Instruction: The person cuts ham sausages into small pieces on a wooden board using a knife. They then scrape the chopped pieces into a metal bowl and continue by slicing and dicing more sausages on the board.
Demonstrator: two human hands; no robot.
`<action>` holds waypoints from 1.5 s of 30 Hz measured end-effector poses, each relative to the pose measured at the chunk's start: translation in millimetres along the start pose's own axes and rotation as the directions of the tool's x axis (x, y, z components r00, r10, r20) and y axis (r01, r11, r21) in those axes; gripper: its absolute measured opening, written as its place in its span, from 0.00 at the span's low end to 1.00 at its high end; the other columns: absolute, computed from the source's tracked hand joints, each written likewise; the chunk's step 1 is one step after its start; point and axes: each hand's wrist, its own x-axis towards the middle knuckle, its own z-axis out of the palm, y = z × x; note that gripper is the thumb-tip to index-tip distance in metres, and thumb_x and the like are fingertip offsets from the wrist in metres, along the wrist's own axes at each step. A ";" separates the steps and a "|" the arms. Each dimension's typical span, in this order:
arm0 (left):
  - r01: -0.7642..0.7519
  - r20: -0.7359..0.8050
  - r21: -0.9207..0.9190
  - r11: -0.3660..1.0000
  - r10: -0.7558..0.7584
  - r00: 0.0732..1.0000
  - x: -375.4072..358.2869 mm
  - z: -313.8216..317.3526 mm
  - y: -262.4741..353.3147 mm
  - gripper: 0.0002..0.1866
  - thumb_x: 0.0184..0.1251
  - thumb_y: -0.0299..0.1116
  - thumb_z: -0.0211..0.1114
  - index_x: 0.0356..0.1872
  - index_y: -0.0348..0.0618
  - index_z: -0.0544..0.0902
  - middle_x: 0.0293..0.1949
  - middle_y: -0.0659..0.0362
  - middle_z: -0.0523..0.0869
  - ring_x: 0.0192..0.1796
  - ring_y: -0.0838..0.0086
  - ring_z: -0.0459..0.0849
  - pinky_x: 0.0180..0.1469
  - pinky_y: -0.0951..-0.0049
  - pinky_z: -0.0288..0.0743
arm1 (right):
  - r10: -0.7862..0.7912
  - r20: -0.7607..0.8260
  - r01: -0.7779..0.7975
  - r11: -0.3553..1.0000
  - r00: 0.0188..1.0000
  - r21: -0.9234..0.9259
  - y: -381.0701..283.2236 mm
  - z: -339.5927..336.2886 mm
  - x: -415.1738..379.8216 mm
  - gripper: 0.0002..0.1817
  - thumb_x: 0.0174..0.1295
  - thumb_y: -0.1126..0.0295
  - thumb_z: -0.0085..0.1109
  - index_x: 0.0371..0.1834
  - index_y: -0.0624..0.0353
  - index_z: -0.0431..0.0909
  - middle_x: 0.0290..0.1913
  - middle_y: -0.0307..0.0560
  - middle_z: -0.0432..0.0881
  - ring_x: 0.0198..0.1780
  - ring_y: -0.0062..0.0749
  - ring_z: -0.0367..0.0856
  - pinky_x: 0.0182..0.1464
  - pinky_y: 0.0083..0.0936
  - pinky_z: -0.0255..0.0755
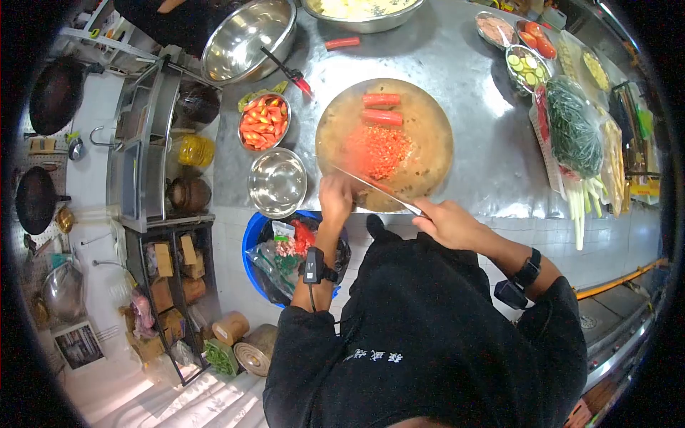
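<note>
My right hand (451, 223) is closed round the handle of a knife (378, 188), whose blade reaches left over the near part of the round chopping board (429, 153). My left hand (337, 197) is at the board's near left edge by the blade tip, fingers curled; what they hold, if anything, is hidden. Beyond the blade lies a pile of finely chopped red pieces (385, 151). Two red sticks (382, 116) lie side by side behind the pile. A strip of red shows along the blade's near side.
Left of the board stand an empty steel bowl (277, 182), a bowl of red pieces (264, 123) and a large steel bowl (246, 43). Another red stick (342, 43) lies behind. Bagged greens (574, 132) are at right. A blue bin (253, 239) stands below the table edge.
</note>
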 end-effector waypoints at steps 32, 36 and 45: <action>-0.015 -0.075 0.031 0.999 0.017 0.997 -12.5 -6.4 -12.2 0.05 0.58 0.24 0.68 0.35 0.38 0.83 0.38 0.49 0.83 0.44 0.50 0.80 0.48 0.57 0.74 | 0.043 0.081 -0.042 0.999 0.996 -0.008 -4.0 4.6 0.2 0.17 0.71 0.58 0.52 0.53 0.58 0.70 0.34 0.66 0.82 0.39 0.67 0.81 0.42 0.57 0.72; -0.010 -0.073 0.006 1.000 0.010 0.997 -10.5 -8.4 -8.0 0.05 0.58 0.24 0.68 0.35 0.39 0.83 0.37 0.49 0.83 0.43 0.50 0.79 0.47 0.57 0.73 | 0.057 0.060 -0.055 0.998 0.997 -0.030 10.4 13.4 1.5 0.18 0.70 0.58 0.53 0.54 0.58 0.69 0.34 0.65 0.83 0.39 0.67 0.81 0.42 0.56 0.73; 0.028 -0.067 0.031 0.999 -0.026 0.997 -11.5 -9.9 -4.3 0.03 0.59 0.24 0.66 0.34 0.40 0.84 0.37 0.50 0.83 0.42 0.51 0.80 0.46 0.57 0.73 | 0.069 0.047 -0.073 0.993 0.997 0.091 20.9 19.2 1.2 0.17 0.70 0.59 0.53 0.49 0.62 0.73 0.37 0.63 0.83 0.42 0.62 0.82 0.43 0.52 0.74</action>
